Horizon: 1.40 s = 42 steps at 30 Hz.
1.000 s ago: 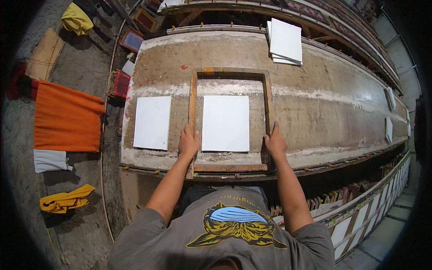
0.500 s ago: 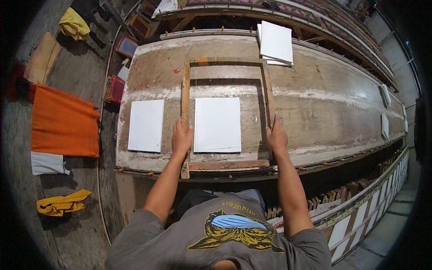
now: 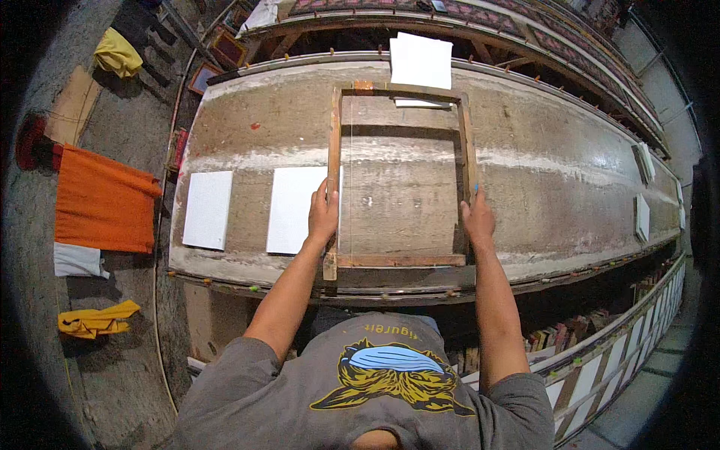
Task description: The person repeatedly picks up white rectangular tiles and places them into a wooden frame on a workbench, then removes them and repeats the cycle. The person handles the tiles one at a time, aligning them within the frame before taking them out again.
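Observation:
Between my two hands I hold a rectangular wooden frame [image 3: 401, 261] by its side bars, above the table. Its shadow falls on the tabletop inside its outline. My left hand [image 3: 323, 212] is closed around the left bar, and my right hand [image 3: 478, 216] grips the right bar. A white sheet [image 3: 291, 210] lies just left of the frame, its right edge partly covered by the left bar and my left hand. Farther left lies another white sheet [image 3: 207, 210]. Beyond the frame's far bar sits a stack of white sheets [image 3: 420, 61].
The long, stained table [image 3: 547, 187] has small pegs along its edges. More white pieces [image 3: 643, 217] stand near its right end. Behind runs another long table [image 3: 510, 30]. On the floor at left lie an orange cloth [image 3: 105, 199] and a yellow cloth [image 3: 97, 319].
Both hands have carried the frame to the right. Earlier it surrounded the nearer white sheet; now bare tabletop shows through it. The whole view has shifted slightly.

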Available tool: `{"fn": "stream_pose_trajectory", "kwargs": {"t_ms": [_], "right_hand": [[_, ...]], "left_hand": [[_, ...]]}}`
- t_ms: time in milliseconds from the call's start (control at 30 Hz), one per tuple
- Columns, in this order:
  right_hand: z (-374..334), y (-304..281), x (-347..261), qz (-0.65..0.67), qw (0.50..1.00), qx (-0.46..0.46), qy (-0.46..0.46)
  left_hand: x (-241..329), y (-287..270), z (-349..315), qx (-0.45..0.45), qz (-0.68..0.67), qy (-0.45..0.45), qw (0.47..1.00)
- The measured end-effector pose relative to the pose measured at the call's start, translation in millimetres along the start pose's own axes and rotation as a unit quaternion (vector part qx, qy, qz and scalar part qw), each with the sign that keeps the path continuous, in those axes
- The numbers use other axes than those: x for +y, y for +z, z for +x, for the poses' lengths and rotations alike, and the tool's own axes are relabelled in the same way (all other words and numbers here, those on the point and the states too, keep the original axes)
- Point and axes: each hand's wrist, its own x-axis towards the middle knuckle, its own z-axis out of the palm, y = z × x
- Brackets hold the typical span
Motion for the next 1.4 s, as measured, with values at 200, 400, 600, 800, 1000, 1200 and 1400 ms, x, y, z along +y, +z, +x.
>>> {"fn": "stream_pose_trajectory", "kwargs": {"t_ms": [200, 400, 600, 800, 1000, 1200, 1400], "right_hand": [[6, 11, 82, -0.007, 0.999, -0.042, -0.009], [1, 13, 109, -0.008, 0.997, -0.076, -0.013], [-3, 3, 111, 0.022, 0.996, -0.092, -0.001], [-12, -6, 109, -0.004, 0.996, -0.093, 0.004], [-20, -7, 117, -0.002, 0.996, -0.089, 0.018], [-25, -9, 119, -0.011, 0.996, -0.082, 0.024], [-27, -6, 123, -0.003, 0.997, -0.08, 0.018]], "left_hand": [[10, 71, -38, -0.017, 0.004, -0.042, 0.999], [13, 99, -67, 0.008, 0.04, -0.053, 0.998], [9, 103, -77, 0.007, 0.061, -0.046, 0.997], [12, 105, -86, 0.004, 0.079, -0.049, 0.996], [18, 107, -92, -0.011, 0.079, -0.055, 0.995], [21, 111, -93, -0.014, 0.081, -0.05, 0.995], [28, 113, -93, -0.007, 0.126, -0.051, 0.991]]}}
